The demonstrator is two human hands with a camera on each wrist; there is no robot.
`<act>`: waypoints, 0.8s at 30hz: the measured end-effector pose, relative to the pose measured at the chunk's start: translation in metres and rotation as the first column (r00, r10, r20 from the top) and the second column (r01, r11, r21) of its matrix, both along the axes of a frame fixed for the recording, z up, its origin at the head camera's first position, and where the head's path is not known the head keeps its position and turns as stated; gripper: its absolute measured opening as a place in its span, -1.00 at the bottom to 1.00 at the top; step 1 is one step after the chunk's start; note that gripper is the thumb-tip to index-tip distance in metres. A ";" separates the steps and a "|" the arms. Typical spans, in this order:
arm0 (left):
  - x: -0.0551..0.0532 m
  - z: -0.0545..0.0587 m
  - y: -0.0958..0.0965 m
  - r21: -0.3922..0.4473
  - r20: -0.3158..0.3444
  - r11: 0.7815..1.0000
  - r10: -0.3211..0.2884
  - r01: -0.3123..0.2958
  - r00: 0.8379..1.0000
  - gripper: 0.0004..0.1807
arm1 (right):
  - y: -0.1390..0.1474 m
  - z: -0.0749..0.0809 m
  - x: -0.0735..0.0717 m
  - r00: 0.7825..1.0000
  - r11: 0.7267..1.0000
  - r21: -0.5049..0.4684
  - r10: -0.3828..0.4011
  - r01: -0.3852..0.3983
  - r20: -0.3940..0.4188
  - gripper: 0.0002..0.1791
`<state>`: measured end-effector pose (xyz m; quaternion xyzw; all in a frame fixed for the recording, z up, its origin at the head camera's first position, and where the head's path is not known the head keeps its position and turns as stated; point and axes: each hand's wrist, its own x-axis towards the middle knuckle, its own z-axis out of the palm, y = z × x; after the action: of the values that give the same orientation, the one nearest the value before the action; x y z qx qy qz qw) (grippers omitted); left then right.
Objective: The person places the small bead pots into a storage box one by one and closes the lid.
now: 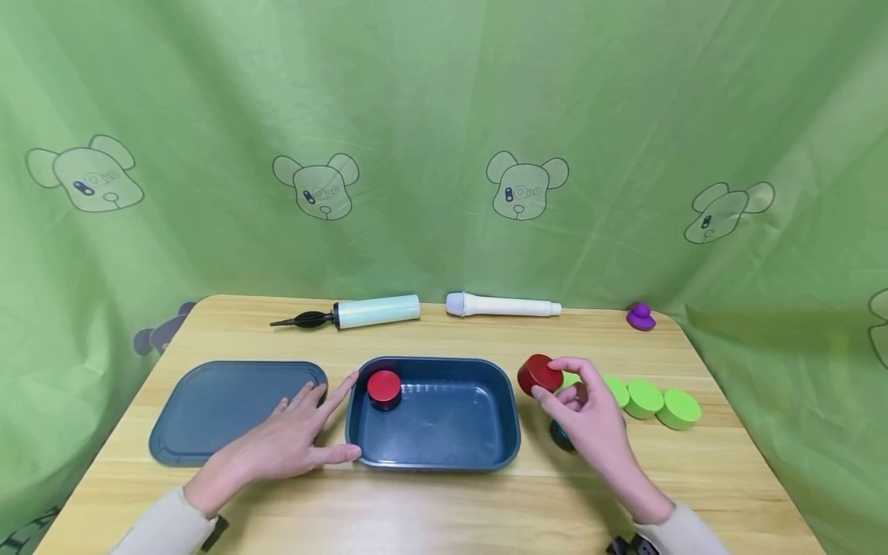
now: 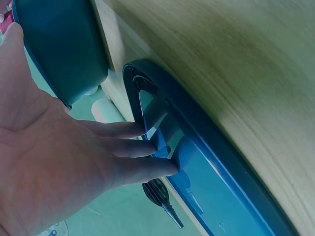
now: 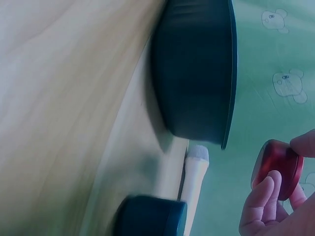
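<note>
My right hand [image 1: 598, 424] pinches a short red cylinder [image 1: 538, 376] between thumb and fingers, raised just beyond the right side of the dark blue box [image 1: 515, 420]. The right wrist view shows the shiny side of this red cylinder [image 3: 284, 153]. A second red cylinder [image 1: 385, 388] stands inside the box at its back left. My left hand [image 1: 291, 443] is spread, thumb and index finger at the box's left rim. Its other fingertips rest on the flat dark blue lid [image 1: 222, 408], as the left wrist view also shows.
Several light green cylinders [image 1: 679, 409] stand in a row at right, partly behind the right hand. A dark blue cylinder [image 3: 150, 219] sits below that hand. Along the back lie a hand pump [image 1: 378, 311], a white microphone [image 1: 506, 306] and a small purple object [image 1: 641, 317].
</note>
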<state>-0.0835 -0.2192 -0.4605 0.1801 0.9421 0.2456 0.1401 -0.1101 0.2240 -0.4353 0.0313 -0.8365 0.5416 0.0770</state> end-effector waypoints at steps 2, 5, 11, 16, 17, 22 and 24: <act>0.000 -0.001 0.000 -0.004 0.002 1.000 0.002 -0.002 1.000 0.15 | -0.004 0.000 -0.001 1.000 1.000 0.003 0.008 -0.009 0.007 -0.54; -0.001 -0.002 0.000 -0.009 0.004 1.000 0.004 -0.004 1.000 0.14 | -0.009 0.001 -0.003 1.000 1.000 0.010 0.021 -0.021 0.013 -0.51; -0.001 -0.003 0.000 -0.009 -0.001 1.000 0.008 -0.008 1.000 0.14 | -0.021 0.001 -0.009 0.998 0.999 0.013 0.051 -0.051 0.024 -0.49; 0.000 -0.002 0.000 -0.011 -0.003 1.000 0.005 -0.005 1.000 0.14 | -0.031 0.000 -0.013 0.995 0.996 0.006 0.088 -0.088 0.043 -0.49; 0.000 -0.001 0.000 -0.011 -0.002 1.000 0.007 -0.007 1.000 0.14 | -0.034 -0.001 -0.014 0.994 0.995 0.007 0.095 -0.096 0.045 -0.50; 0.001 0.000 0.001 -0.006 -0.008 1.000 0.007 -0.008 1.000 0.15 | -0.047 -0.004 -0.020 0.990 0.992 0.018 0.127 -0.129 0.058 -0.52; 0.001 0.000 0.001 -0.005 -0.007 1.000 0.006 -0.006 1.000 0.15 | -0.053 -0.006 -0.022 0.988 0.990 0.030 0.138 -0.140 0.067 -0.53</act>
<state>-0.0824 -0.2185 -0.4605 0.1780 0.9437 0.2432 0.1365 -0.1324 0.1710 -0.4412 0.0733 -0.8437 0.5317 0.0113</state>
